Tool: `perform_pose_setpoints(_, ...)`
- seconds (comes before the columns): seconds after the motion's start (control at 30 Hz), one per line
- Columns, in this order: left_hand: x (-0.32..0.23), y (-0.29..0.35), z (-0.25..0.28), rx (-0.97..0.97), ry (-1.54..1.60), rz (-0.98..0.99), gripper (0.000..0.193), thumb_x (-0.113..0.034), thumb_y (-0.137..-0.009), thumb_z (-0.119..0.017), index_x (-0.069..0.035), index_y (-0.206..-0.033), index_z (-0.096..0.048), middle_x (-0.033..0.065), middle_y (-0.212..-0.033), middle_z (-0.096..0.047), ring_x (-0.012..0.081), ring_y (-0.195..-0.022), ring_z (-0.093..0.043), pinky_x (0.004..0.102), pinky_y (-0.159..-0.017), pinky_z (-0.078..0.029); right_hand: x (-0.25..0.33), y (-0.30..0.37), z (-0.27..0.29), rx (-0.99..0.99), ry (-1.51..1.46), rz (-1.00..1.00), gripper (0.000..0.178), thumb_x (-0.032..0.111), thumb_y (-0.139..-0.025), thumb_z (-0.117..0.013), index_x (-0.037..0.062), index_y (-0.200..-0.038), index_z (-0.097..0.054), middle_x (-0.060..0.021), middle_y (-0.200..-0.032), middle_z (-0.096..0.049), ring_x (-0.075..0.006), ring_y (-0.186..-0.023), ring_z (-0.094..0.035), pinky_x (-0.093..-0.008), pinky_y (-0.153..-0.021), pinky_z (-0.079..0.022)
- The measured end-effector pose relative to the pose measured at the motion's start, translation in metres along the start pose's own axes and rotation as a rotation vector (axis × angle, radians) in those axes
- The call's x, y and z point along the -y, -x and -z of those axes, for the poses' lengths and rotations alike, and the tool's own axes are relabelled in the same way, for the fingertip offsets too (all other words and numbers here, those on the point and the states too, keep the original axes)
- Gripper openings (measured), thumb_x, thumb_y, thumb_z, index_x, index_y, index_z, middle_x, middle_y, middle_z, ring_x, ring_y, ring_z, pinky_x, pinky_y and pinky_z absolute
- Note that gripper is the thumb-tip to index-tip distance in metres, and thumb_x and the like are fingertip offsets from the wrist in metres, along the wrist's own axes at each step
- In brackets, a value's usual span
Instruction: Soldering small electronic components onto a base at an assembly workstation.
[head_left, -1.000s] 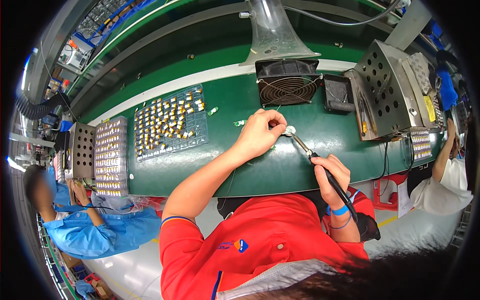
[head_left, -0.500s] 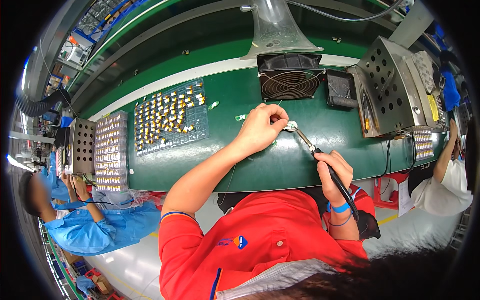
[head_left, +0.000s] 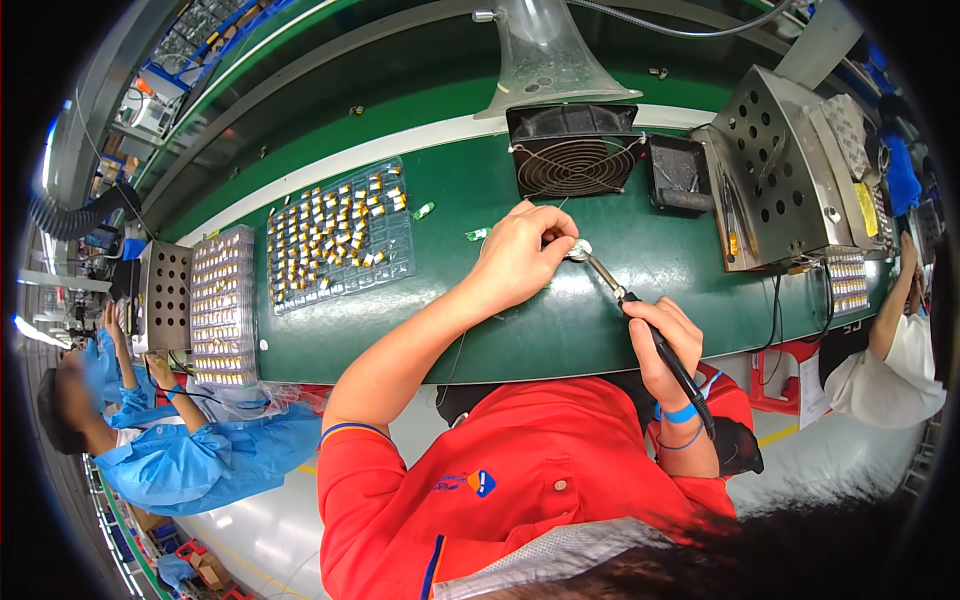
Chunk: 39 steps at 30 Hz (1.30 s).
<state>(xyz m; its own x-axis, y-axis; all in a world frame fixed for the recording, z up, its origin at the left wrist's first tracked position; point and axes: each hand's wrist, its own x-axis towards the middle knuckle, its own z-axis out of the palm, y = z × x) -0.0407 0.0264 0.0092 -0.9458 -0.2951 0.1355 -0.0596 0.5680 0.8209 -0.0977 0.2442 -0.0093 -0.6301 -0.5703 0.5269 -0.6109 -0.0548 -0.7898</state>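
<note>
My right hand is wrapped round the black handle of a soldering iron. The iron's metal shaft slants up and left to a small round silvery piece on the green bench. Beside that piece, my left hand is closed in a pinch, its fingertips almost touching it. What the pinch holds is hidden by the fingers. A thin wire stands out just above the knuckles. Two small green parts, one next to my left hand and another farther left, lie on the bench.
To the left lies a clear tray of small yellow-and-white parts, with stacked trays beyond. A black fan stands ahead under a clear hood. A black box and a perforated metal box are at right. People work on both sides.
The view has shifted slightly. My right hand and the iron have moved a touch left, while my left hand keeps its pinch. The person at left has raised a hand.
</note>
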Motion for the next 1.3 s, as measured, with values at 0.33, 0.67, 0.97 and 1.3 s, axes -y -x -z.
perform_pose_setpoints(0.33,-0.0001,0.0004,-0.0007,-0.008,-0.086,-0.061,0.008,-0.006,-0.081,-0.065,-0.003,-0.089,-0.065,0.008,-0.078,-0.06,0.0215,-0.078,-0.058,0.0331,-0.068,-0.048,0.0015,-0.0002,0.0012,0.019,-0.002,-0.019,0.016,-0.005,-0.079,-0.062,-0.0033,-0.095,-0.066,-0.0069,-0.063,-0.052,-0.017,-0.056,-0.045,-0.0287,-0.053,-0.035)
perform_pose_setpoints(0.67,0.0032,-0.001,-0.0008,-0.005,-0.107,-0.137,0.007,-0.005,-0.081,-0.065,-0.003,-0.088,-0.065,0.0068,-0.077,-0.062,0.0215,-0.078,-0.056,0.0338,-0.069,-0.047,0.001,-0.0001,0.0006,0.028,0.001,0.006,0.016,-0.006,-0.079,-0.062,-0.0033,-0.094,-0.066,-0.0074,-0.063,-0.053,-0.017,-0.056,-0.046,-0.0284,-0.053,-0.036)
perform_pose_setpoints(0.97,0.0042,-0.0014,-0.0005,-0.006,-0.115,-0.177,0.006,-0.005,-0.081,-0.066,-0.003,-0.087,-0.065,0.0059,-0.078,-0.063,0.0216,-0.078,-0.055,0.034,-0.069,-0.046,0.0005,0.001,0.0013,0.007,-0.006,0.006,0.018,-0.006,-0.078,-0.062,-0.0025,-0.095,-0.066,-0.0066,-0.063,-0.052,-0.0165,-0.056,-0.046,-0.028,-0.053,-0.035)
perform_pose_setpoints(1.3,0.0031,-0.001,-0.0011,-0.015,-0.12,-0.187,0.006,-0.005,-0.081,-0.067,-0.003,-0.086,-0.065,0.0054,-0.077,-0.062,0.0214,-0.077,-0.054,0.0341,-0.068,-0.046,0.0016,0.0001,0.0008,0.01,-0.01,0.01,0.019,-0.007,-0.077,-0.062,-0.0016,-0.094,-0.066,-0.0056,-0.062,-0.05,-0.0162,-0.055,-0.044,-0.0284,-0.052,-0.034)
